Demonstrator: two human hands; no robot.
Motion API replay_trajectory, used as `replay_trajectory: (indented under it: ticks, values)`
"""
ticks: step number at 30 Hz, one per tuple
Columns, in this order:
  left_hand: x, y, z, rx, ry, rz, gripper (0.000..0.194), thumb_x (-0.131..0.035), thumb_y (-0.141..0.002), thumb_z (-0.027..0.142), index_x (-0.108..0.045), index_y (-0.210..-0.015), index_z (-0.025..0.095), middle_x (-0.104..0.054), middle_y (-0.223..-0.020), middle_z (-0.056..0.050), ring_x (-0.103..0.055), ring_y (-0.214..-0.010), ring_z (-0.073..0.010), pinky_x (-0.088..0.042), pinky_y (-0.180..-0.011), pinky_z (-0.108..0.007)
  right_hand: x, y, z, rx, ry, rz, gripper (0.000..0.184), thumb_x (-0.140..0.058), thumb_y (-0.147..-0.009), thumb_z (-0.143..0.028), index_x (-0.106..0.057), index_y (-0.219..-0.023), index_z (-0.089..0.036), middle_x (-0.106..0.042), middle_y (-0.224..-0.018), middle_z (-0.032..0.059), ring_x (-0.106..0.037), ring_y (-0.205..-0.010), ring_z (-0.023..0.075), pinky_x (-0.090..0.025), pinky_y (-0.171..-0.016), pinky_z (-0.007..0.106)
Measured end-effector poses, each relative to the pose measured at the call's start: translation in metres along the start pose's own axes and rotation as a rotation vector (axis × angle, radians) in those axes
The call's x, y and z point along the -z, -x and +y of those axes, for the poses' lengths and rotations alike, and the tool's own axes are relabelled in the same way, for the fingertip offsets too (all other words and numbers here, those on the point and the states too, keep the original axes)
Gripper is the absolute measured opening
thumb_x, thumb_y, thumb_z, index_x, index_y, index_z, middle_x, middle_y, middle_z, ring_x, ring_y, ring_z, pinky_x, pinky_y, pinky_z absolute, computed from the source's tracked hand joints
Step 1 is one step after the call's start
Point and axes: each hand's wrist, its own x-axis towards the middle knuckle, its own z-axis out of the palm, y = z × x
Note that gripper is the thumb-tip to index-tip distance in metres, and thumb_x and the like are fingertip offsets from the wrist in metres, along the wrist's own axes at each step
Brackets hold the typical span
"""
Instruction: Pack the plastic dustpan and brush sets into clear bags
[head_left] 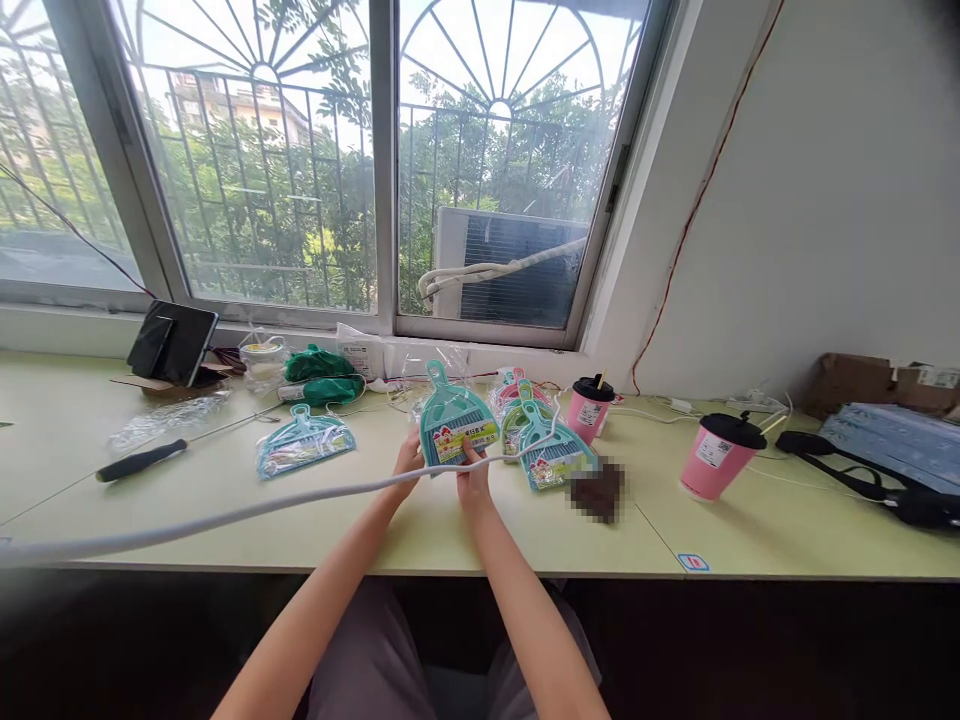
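Note:
Both my hands hold a teal mini dustpan-and-brush set [454, 418] upright above the pale green table [225, 500]. My left hand [409, 458] grips its lower left edge, and my right hand [472, 478] pinches its lower edge with the thumb on the yellow label. A wrapped teal set [302, 440] lies to the left. A pile of several more sets [538, 440] in teal, green and pink lies just right of my hands. A white cable [225, 516] runs across in front of my forearms.
Two pink cups with black lids [590, 405] [716, 455] stand at the right, beside a blurred dark patch [598, 490]. A tablet [172, 343], black-handled tool [141, 460], green bag [321, 372], cardboard box [877, 382] and black strap [862, 470] are also on the table.

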Motion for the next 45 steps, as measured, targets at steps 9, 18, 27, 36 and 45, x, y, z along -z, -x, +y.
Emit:
replay_trajectory:
  ticks: [9,18,27,36,45]
  values:
    - [0.002,0.002,0.013,0.025,0.009,0.082,0.043,-0.050,-0.085,0.055,-0.069,-0.097,0.019,-0.072,-0.100,-0.010,-0.066,-0.093,-0.0261,-0.056,-0.078,-0.039,0.001,-0.001,-0.001,-0.026,-0.091,0.005,0.035,-0.073,-0.070,-0.033,-0.064,-0.101,-0.022,-0.074,-0.099,0.0038,-0.069,-0.100,0.0209,-0.055,-0.092,0.036]
    - [0.008,0.002,0.005,0.113,-0.145,0.150,0.026,-0.046,-0.083,0.041,-0.061,-0.074,0.021,-0.058,-0.054,0.001,-0.057,-0.052,-0.0169,-0.045,-0.051,-0.026,0.001,0.000,-0.003,-0.017,-0.048,-0.010,0.036,-0.071,-0.070,-0.033,-0.064,-0.103,-0.021,-0.074,-0.101,0.0048,-0.068,-0.100,0.0226,-0.056,-0.088,0.037]
    - [-0.012,0.014,-0.001,0.014,-0.574,-0.116,0.019,-0.051,-0.073,0.009,-0.065,-0.074,0.022,-0.068,-0.066,-0.003,-0.065,-0.064,-0.0212,-0.043,-0.060,-0.027,0.006,-0.007,0.001,0.068,-0.012,0.251,0.038,-0.066,-0.076,-0.035,-0.062,-0.112,-0.023,-0.073,-0.104,0.0057,-0.068,-0.104,0.0217,-0.057,-0.090,0.035]
    - [-0.012,0.018,0.003,0.045,-0.495,-0.221,0.025,-0.045,-0.081,0.012,-0.067,-0.072,0.018,-0.068,-0.066,-0.003,-0.063,-0.063,-0.0163,-0.046,-0.063,-0.026,0.014,-0.008,-0.003,0.087,-0.032,0.191,0.038,-0.070,-0.075,-0.039,-0.062,-0.109,-0.023,-0.073,-0.105,0.0047,-0.068,-0.102,0.0207,-0.056,-0.092,0.036]
    - [-0.010,0.019,-0.007,-0.003,-0.449,-0.278,0.029,-0.055,-0.083,0.030,-0.071,-0.104,0.019,-0.072,-0.108,-0.015,-0.067,-0.099,-0.0329,-0.052,-0.082,-0.043,0.011,-0.004,-0.004,0.008,-0.010,-0.037,0.032,-0.077,-0.067,-0.032,-0.066,-0.095,-0.021,-0.075,-0.101,0.0040,-0.068,-0.102,0.0214,-0.056,-0.090,0.036]
